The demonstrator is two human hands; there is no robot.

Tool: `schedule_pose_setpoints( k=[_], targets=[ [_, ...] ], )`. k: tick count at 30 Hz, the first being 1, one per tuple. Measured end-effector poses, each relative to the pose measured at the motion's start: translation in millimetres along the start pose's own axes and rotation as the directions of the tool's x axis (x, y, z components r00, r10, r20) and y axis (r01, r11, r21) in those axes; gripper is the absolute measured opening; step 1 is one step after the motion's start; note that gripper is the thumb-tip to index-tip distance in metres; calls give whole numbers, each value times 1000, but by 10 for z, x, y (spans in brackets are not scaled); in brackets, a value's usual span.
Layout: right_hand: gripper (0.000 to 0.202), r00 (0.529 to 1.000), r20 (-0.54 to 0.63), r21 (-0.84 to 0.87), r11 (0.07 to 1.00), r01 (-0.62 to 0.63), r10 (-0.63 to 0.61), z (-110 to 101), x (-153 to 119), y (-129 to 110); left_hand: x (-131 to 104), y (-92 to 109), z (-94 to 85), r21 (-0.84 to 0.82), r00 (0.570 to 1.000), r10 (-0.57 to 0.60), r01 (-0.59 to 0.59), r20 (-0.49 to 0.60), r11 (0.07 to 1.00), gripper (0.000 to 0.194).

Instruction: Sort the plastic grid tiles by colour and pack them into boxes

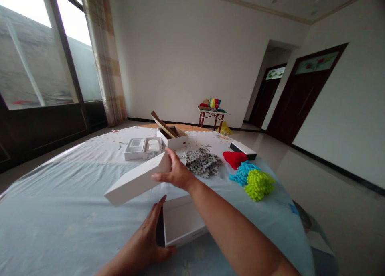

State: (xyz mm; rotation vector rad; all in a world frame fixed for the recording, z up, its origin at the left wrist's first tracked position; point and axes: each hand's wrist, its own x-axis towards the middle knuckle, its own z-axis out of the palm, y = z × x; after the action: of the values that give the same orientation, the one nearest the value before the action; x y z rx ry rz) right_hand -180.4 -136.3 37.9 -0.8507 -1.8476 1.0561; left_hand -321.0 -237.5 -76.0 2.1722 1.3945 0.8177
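Observation:
My right hand (177, 172) reaches across and grips one end of a white box lid (136, 180), thumb on the near side and fingers over the far edge. The lid is tilted above the cloth. Below it an open white box (182, 220) with a dark outer end sits near the table's front; its inside looks bare where it shows. My left hand (147, 232) is wrapped around the left end of this box, fingers at the far corner and thumb at the near one. My right forearm hides the box's right part.
On the cloth-covered table (75, 203) lie grey (203, 162), red (234, 159), blue (245, 172) and lime-green (259, 185) piles of small plastic pieces. A divided white box (134, 149), an open carton (177, 139) and a black-and-white box (243, 151) stand farther back.

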Motion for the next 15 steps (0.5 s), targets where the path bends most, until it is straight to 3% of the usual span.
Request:
schedule_pose_setpoints(
  k=[3, 7, 11, 15],
  targets=[
    [115, 999, 39, -116, 993, -31, 35, 328, 99, 29, -4, -46, 31, 36, 999, 33, -32, -15, 999, 103],
    [124, 967, 246, -370, 929, 34, 63, 485, 146, 165, -6, -205, 127, 124, 990, 110, -100, -83, 987, 101],
    [116, 943, 299, -618, 783, 75, 145, 428, 128, 255, 24, -359, 217, 172, 963, 174, -140, -206, 975, 103],
    [91, 976, 216, -629, 760, 160, -27, 158, -50, 185, 73, -283, 141, 176, 962, 188, -154, -197, 972, 95]
  ],
)
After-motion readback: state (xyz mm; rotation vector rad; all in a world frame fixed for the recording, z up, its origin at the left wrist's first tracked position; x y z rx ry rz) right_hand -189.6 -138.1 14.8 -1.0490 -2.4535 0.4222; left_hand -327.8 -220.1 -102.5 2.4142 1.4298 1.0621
